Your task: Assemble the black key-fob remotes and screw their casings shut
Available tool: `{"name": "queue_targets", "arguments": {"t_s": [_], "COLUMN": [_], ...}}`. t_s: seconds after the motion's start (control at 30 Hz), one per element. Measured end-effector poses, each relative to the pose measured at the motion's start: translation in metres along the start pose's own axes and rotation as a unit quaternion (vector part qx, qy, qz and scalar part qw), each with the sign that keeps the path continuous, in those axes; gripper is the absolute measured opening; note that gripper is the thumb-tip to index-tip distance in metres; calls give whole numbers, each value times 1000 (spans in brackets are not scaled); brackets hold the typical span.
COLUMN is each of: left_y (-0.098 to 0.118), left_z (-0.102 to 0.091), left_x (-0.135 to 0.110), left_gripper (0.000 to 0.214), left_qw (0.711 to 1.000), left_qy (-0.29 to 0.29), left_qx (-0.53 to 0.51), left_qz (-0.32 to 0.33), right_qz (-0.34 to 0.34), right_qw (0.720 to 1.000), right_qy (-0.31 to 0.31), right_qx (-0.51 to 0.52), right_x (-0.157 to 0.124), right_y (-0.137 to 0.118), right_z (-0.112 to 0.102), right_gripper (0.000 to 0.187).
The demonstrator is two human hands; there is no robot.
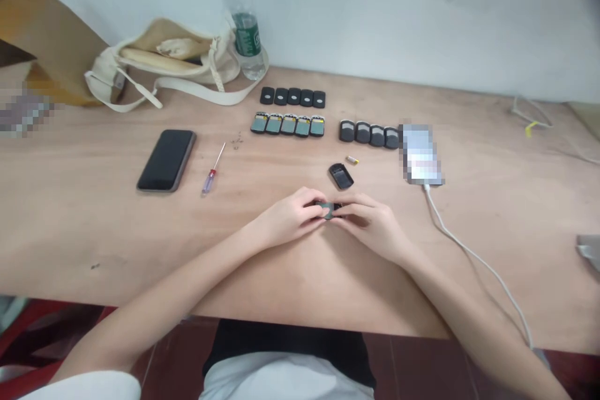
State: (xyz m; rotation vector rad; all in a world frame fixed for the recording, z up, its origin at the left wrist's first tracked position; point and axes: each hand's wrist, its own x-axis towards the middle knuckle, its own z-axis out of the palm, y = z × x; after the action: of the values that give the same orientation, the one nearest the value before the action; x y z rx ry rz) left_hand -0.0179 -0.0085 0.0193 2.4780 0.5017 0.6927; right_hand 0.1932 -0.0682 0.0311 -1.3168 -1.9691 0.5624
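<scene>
grasping a small key-fob circuit board (325, 210) at the table (281, 281), between the fingertips of left hand (296, 215) and right hand (374, 224); could slip or crack under uneven squeezing. looks flat and grey-green, darker at the right end, partly finger-covered, just short of an open black casing half (341, 176).

The person (281, 362) wears a white cloth top (267, 381), which looks plain from where I stand. Its white left sleeve (89, 387) is short and ends near the elbow with a rounded edge. Below the top there is a black cloth garment (290, 336); I cannot tell its exact kind. The left hand (295, 215), the right hand (377, 228) and both forearms (201, 275) are bare.
</scene>
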Motion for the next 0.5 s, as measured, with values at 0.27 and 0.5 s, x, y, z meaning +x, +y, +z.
{"name": "queue_targets", "arguments": {"t_s": [0.27,0.5], "left_y": [-8,-7], "left_z": [8,9], "left_x": [-1,-3], "left_gripper": [13,16], "left_qw": [999,995], "left_qy": [10,29], "left_qx": [42,83], "left_qz": [14,43], "right_qz": [52,94], "right_qw": [980,975], "right_qy": [163,181], "right_qx": [-105,-85], "right_x": [47,38], "right_y": [55,62], "right_z": [-9,-6], "right_gripper": [16,27]}}
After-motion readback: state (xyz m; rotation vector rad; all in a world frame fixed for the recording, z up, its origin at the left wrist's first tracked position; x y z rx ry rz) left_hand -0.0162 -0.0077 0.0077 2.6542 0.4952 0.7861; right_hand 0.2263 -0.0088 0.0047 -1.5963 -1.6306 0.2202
